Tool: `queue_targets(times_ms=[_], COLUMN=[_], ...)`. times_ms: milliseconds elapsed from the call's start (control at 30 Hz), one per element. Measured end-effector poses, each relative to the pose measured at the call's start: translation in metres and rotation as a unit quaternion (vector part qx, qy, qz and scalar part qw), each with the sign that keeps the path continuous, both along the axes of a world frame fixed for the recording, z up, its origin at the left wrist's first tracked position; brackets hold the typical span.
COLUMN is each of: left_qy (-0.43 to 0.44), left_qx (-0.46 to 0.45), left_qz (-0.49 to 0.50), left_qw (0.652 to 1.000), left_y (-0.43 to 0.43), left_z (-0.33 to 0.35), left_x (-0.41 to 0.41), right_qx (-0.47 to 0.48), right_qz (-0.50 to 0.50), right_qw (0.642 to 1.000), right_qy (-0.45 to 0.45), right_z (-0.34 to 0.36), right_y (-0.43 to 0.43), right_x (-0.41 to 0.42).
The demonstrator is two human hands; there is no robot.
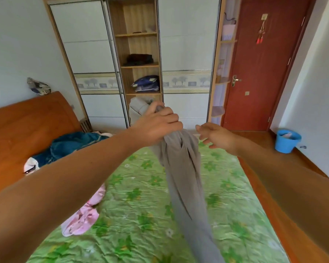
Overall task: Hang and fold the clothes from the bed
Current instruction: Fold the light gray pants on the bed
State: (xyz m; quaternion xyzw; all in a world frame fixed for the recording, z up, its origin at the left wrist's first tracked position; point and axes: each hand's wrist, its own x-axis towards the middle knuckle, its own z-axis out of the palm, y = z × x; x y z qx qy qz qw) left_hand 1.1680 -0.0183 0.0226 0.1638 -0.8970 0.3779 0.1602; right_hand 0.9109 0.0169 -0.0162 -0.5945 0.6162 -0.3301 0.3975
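My left hand grips the top of a grey garment, which hangs down in a long bunched strip over the green flowered bed cover. Just to its right, my right hand hovers with fingers relaxed, apart from the cloth and holding nothing. A pink flowered garment lies on the bed's left side. A blue denim garment and a white piece lie near the headboard.
An orange wooden headboard stands at left. Beyond the bed, a wardrobe's open middle shelves hold folded dark items and a blue bundle. A red door is at right, and a blue bucket stands on the wooden floor.
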Motion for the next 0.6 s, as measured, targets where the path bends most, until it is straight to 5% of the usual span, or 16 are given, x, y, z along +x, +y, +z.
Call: queue_targets(times_ms=[133,233,333,400,467,600], left_qy=[0.07,0.224,0.342,0.365,0.367,0.359], left_qx=[-0.009,0.074,0.282,0.511,0.679,0.765], left_qz=[0.004,0.173,0.306,0.193,0.096,0.119], left_qw=[0.997,0.956,0.842,0.754,0.628,0.521], left_y=[0.004,0.008,0.008,0.002,0.003,0.017], left_z=[-0.012,-0.03,-0.049,-0.062,-0.069,-0.057], left_x=[0.0,-0.004,-0.003,0.0,0.001,-0.001], right_qx=[0.085,0.072,0.088,0.082,0.047,0.001], right_qz=[0.063,0.034,0.018,0.03,0.015,-0.006], right_qw=[0.974,0.969,0.96,0.959,0.963,0.979], right_qy=[-0.199,-0.232,-0.265,-0.269,-0.265,-0.205], right_z=[-0.014,-0.026,-0.039,-0.044,-0.049,-0.048], right_y=[-0.007,-0.013,-0.018,-0.016,-0.019,-0.018], right_x=[0.032,0.05,0.055,0.06,0.066,0.067])
